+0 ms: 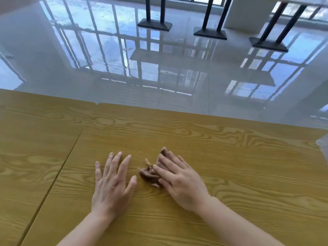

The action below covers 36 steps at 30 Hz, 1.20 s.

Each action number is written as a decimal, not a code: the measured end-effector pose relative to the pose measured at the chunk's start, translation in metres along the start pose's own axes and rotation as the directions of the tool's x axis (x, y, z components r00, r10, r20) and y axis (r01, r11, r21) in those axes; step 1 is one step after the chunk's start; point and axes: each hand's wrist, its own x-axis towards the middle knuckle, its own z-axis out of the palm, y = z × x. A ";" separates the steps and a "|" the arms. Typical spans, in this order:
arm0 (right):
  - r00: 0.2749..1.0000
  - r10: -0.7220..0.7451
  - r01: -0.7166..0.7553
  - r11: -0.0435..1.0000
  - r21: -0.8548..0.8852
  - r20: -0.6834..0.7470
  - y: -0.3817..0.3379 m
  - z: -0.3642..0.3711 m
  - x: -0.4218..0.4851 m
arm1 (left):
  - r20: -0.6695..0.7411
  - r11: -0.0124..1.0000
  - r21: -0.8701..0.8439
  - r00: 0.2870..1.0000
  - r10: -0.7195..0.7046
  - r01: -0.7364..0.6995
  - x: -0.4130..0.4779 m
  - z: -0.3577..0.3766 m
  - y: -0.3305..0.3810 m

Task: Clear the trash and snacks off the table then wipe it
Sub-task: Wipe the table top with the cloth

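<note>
Wood-grain counter [230, 157]; wiping step, we judge. Our right hand [181, 181] presses a brown cloth [148, 174], fingers straight; left hand [111, 185] rests released. Next: sweep unwiped areas.

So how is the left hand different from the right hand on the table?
The right hand presses on a crumpled brown cloth; the left hand has only bare table under it. The left hand's fingers are spread wide and point away from the person; the right hand's fingers lie closer together and slant toward the left hand. Both are palm down with straight fingers, gripping nothing.
</note>
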 end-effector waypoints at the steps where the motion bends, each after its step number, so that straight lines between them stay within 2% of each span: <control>1: 0.999 0.038 -0.038 0.999 -0.021 -0.005 0.011 -0.002 -0.019 | 0.012 1.000 0.012 1.000 0.004 -0.004 -0.001 0.000 -0.001; 3: 0.969 0.237 -0.241 0.970 -0.041 -0.074 0.046 -0.010 -0.024 | 0.045 0.998 0.054 0.999 0.018 -0.020 -0.001 0.001 0.001; 6: 0.798 0.583 -0.590 0.808 0.001 -0.154 0.078 -0.021 0.029 | 0.061 0.995 0.101 0.998 0.021 -0.027 0.001 0.001 0.002; 7: 0.755 0.635 -0.640 0.768 0.026 -0.161 0.077 -0.021 0.052 | 0.056 0.994 0.105 0.998 0.018 -0.024 0.001 0.001 0.003; 8: 0.748 0.643 -0.646 0.762 0.042 -0.163 0.069 -0.019 0.070 | 0.050 0.995 0.102 0.999 0.020 -0.025 0.001 0.001 0.004; 10: 0.847 0.502 -0.507 0.862 0.014 -0.176 0.036 -0.006 0.085 | 0.024 0.996 0.084 0.999 0.023 -0.025 0.000 0.002 0.004; 12: 0.958 0.251 -0.259 0.965 -0.042 -0.137 -0.004 0.007 0.060 | 0.004 0.998 0.061 1.000 0.023 -0.024 -0.001 0.001 0.003; 14: 0.992 0.087 -0.092 0.995 -0.046 -0.096 -0.013 0.006 0.006 | -0.006 0.999 0.044 1.000 0.031 -0.030 -0.002 0.001 0.003; 15: 0.992 0.072 -0.078 0.995 -0.055 -0.101 0.000 0.003 -0.019 | -0.008 0.999 0.042 0.999 0.033 -0.033 -0.002 0.002 0.003; 17: 0.972 0.184 -0.198 0.977 -0.084 -0.148 0.049 -0.005 -0.054 | -0.006 0.997 0.061 0.999 0.050 -0.050 -0.003 0.002 0.005; 20: 0.841 0.493 -0.512 0.858 -0.036 -0.222 0.106 -0.023 -0.068 | 0.013 0.989 0.103 0.995 0.100 -0.101 -0.005 0.004 0.009; 22: 0.786 0.573 -0.593 0.805 -0.023 -0.232 0.100 -0.022 -0.059 | 0.030 0.985 0.121 0.992 0.119 -0.122 -0.003 0.004 0.011; 23: 0.788 0.567 -0.590 0.807 -0.029 -0.239 0.088 -0.019 -0.054 | 0.033 0.984 0.128 0.992 0.121 -0.124 -0.004 0.004 0.012; 25: 0.857 0.464 -0.488 0.871 -0.063 -0.226 0.051 -0.009 -0.041 | 0.029 0.990 0.100 0.994 0.101 -0.103 -0.005 0.004 0.014; 28: 0.969 0.207 -0.216 0.975 -0.056 -0.136 -0.001 0.005 -0.018 | 0.005 0.997 -0.013 0.997 0.082 -0.082 -0.010 0.002 0.018; 30: 0.997 0.065 -0.065 0.998 0.008 -0.051 -0.011 0.001 -0.013 | 0.002 0.993 -0.083 0.997 0.082 -0.082 -0.018 -0.003 0.018; 32: 0.997 0.059 -0.057 0.997 0.055 -0.044 -0.001 -0.006 -0.023 | 0.009 0.989 -0.116 0.995 0.098 -0.096 -0.027 -0.009 0.017; 34: 0.980 0.138 -0.123 0.986 0.109 -0.146 0.010 -0.010 -0.041 | 0.019 0.986 -0.101 0.990 0.138 -0.136 -0.034 -0.012 0.019; 36: 0.972 0.131 -0.094 0.978 0.184 -0.196 0.007 -0.002 -0.048 | 0.032 0.980 -0.060 0.981 0.191 -0.189 -0.032 -0.011 0.028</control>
